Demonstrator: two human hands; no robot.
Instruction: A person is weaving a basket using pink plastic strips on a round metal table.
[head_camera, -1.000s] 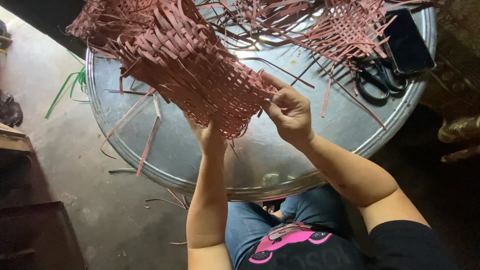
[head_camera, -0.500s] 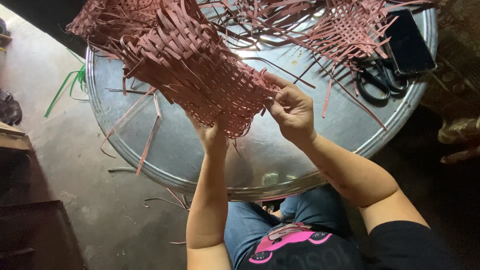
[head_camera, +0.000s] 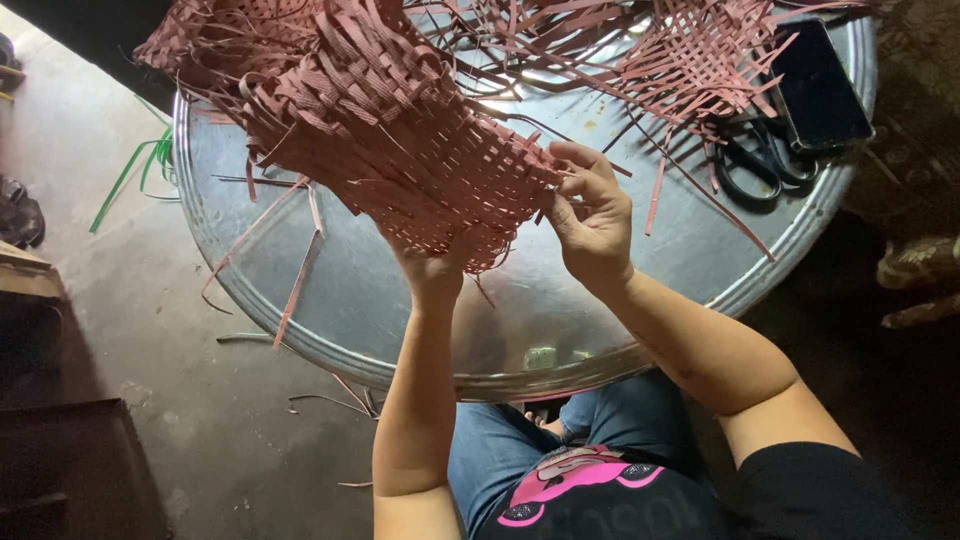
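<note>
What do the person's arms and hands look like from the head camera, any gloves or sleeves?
Both arms are bare from the hands up past the elbows. The left hand and right hand wear no gloves, and no rings, watch or bracelets are visible. A black short sleeve shows only at the right upper arm.

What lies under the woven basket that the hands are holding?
Under the woven basket is the round metal tray with loose reddish strips. The left hand supports it from below, fingers hidden. The right hand pinches its edge.

Matt reddish-brown woven strip basket (head_camera: 390, 120), seemingly plastic, above a smooth, glossy round metal tray table (head_camera: 330, 300); rough concrete floor (head_camera: 170, 400) below.
</note>
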